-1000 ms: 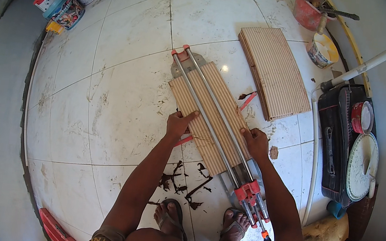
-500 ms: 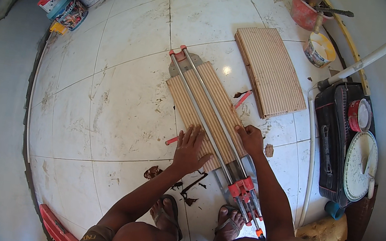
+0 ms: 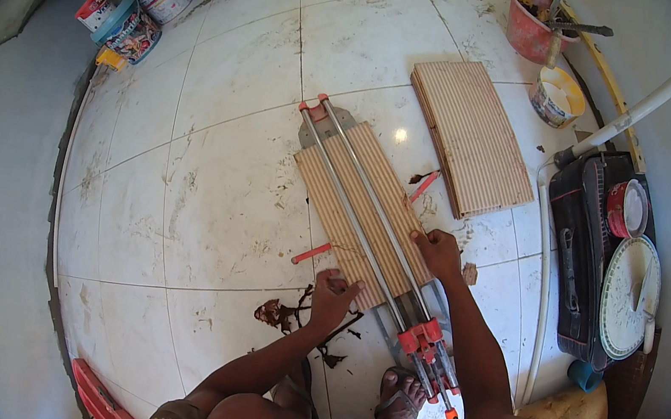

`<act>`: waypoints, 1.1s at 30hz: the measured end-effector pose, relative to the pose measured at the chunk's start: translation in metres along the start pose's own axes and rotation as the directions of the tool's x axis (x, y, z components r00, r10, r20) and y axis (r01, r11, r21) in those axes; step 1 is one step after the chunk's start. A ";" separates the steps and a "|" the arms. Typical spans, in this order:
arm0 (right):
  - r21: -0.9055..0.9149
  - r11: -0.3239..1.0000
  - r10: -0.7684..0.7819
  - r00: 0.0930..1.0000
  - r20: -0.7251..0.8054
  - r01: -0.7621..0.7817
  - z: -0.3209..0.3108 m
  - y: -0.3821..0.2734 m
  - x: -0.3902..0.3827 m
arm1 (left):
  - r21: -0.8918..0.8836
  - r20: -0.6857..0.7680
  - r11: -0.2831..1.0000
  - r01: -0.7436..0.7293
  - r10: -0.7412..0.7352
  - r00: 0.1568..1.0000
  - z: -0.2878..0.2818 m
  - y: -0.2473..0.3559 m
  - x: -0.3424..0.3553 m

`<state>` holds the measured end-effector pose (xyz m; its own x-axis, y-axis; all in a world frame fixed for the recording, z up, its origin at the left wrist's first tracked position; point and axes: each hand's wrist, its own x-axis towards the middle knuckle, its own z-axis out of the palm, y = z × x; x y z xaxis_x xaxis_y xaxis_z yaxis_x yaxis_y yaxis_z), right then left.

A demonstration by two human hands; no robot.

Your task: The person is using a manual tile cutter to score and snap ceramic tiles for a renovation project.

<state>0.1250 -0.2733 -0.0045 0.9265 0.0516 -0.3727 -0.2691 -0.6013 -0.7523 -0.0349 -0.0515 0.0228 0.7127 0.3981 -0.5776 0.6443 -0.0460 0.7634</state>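
A tan ribbed tile lies at a slant under the twin chrome rails of a tile cutter, whose red carriage sits at the near end. My left hand has its fingers curled at the tile's near left edge, thumb against it; the fingertips are partly hidden. On the opposite long edge, my right hand pinches the tile between thumb and bent fingers. A red bar sticks out left of the cutter, and another red piece shows on its right.
A stack of ribbed tiles lies beyond my right hand. Along the right wall are a red bucket, a yellow tub and a black case with a round lid on it. Paint pails stand far left.
My left hand has drawn back from lying flat across the tile to its near left edge, fingers now curled. The right hand stays at the right edge. The whole view has shifted slightly.
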 end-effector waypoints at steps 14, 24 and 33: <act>-0.005 0.998 -0.059 0.998 -0.038 0.059 0.001 -0.002 -0.007 | -0.184 0.465 0.948 0.260 -0.149 0.873 -0.006 -0.004 0.029; -0.018 0.999 -0.048 0.998 -0.034 0.047 0.002 -0.005 -0.006 | -0.204 0.379 0.969 0.139 -0.052 0.924 0.005 -0.011 0.025; -0.193 0.980 -0.091 0.981 -0.174 0.057 -0.009 -0.017 -0.026 | -0.369 0.329 0.921 0.126 0.002 0.945 0.012 -0.013 0.020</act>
<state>0.1075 -0.2714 0.0231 0.9787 -0.0329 -0.2027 -0.1602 -0.7397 -0.6536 -0.0257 -0.0544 -0.0019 0.7657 0.0749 -0.6388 0.5808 0.3460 0.7368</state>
